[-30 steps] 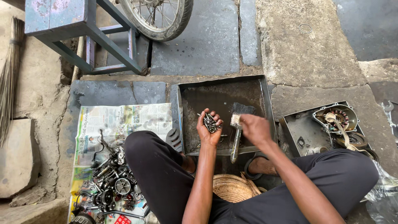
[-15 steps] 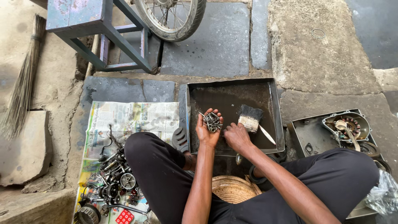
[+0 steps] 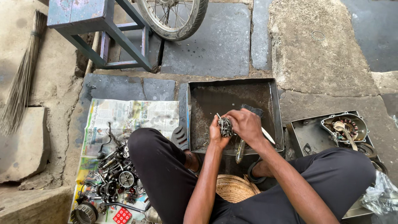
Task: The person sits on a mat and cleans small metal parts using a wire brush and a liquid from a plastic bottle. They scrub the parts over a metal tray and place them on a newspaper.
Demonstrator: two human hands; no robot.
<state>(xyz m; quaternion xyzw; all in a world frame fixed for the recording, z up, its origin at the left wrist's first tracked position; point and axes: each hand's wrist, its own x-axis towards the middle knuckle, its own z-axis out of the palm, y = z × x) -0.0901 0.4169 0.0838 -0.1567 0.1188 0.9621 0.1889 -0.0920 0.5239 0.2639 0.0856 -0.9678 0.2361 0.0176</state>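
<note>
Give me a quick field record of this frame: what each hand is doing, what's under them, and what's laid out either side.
left hand: cups a bunch of small dark metal parts
right hand: closed over the same bunch, touching it
under hands: shallow dark metal tray, paintbrush lying in it
person's left: newspaper sheet with gears and engine parts
person's right: second metal tray holding a round engine cover
far side: spoked wheel, blue stool
</note>
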